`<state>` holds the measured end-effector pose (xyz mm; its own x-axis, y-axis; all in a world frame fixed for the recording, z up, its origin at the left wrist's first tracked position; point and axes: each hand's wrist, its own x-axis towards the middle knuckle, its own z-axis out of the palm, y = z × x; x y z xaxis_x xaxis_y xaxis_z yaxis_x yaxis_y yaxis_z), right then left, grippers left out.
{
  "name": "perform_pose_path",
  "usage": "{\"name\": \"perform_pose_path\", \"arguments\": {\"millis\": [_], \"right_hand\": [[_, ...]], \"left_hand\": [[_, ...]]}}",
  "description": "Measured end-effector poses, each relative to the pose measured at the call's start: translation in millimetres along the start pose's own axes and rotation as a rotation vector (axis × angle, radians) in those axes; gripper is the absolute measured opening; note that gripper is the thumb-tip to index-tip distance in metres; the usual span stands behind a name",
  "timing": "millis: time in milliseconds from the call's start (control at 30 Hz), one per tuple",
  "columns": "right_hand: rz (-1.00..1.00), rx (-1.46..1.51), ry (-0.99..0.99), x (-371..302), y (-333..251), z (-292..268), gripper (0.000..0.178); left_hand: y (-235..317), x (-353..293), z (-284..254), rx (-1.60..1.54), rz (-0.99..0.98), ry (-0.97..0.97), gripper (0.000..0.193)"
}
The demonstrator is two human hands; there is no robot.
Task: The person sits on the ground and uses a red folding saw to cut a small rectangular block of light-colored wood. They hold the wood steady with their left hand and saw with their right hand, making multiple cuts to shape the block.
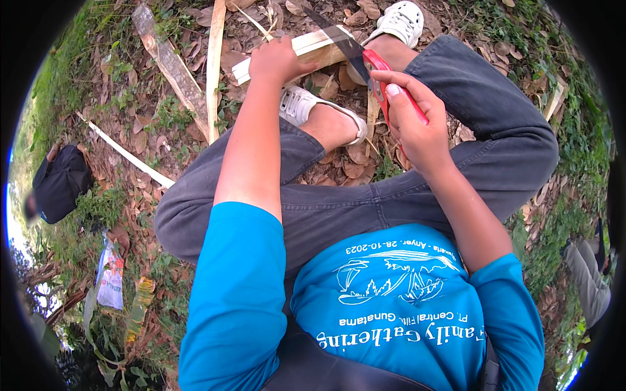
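Observation:
My left hand (277, 62) is closed around a bundle of pale split wood strips (315, 43), pressing it down between my feet. In my right hand (417, 117) is a hand saw, its red handle (379, 64) wrapped by my fingers. The dark saw blade (340, 40) slants up and left across the strips near their right end. Whether its teeth have cut into the wood, I cannot tell. Beneath the bundle's right part lies a thicker piece of wood (325, 60), partly hidden by my left hand and the strips.
My feet in white clogs (399, 23) flank the wood, and my bent legs enclose the work. A rough log (171, 68) and a long pale strip (214, 72) lie left. Farther left are a black bag (63, 184) and a plastic sack (110, 274). Another person's trousered leg (588, 280) shows far right.

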<state>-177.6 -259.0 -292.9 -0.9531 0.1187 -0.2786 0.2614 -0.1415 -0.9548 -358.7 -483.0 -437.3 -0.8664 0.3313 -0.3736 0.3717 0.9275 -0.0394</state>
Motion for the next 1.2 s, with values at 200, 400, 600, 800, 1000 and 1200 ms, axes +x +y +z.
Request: {"name": "perform_pose_path", "arguments": {"millis": [200,400,600,800,1000,1200], "right_hand": [[0.011,-0.013,-0.006,-3.4,2.2,-0.4,0.025],[0.095,-0.004,-0.045,-21.3,7.2,-9.3,0.026],[0.074,-0.036,-0.042,-32.7,4.9,-14.0,0.027],[0.13,0.021,-0.055,-59.1,-9.3,-23.3,0.027],[0.142,0.05,-0.063,-50.0,-13.1,-25.9,0.028],[0.092,-0.011,-0.036,-9.6,2.1,-16.6,0.026]], "left_hand": [[1.5,0.4,-2.9,0.003,-0.021,-0.043,0.1],[1.2,-1.1,-4.6,-0.006,-0.026,-0.049,0.1],[4.5,-1.6,-6.4,-0.021,-0.041,-0.067,0.102],[2.4,-2.6,-7.3,-0.013,-0.033,-0.045,0.101],[3.1,-1.5,-8.0,-0.017,-0.04,-0.066,0.1],[2.3,-3.5,-6.7,0.01,0.005,0.029,0.101]]}}
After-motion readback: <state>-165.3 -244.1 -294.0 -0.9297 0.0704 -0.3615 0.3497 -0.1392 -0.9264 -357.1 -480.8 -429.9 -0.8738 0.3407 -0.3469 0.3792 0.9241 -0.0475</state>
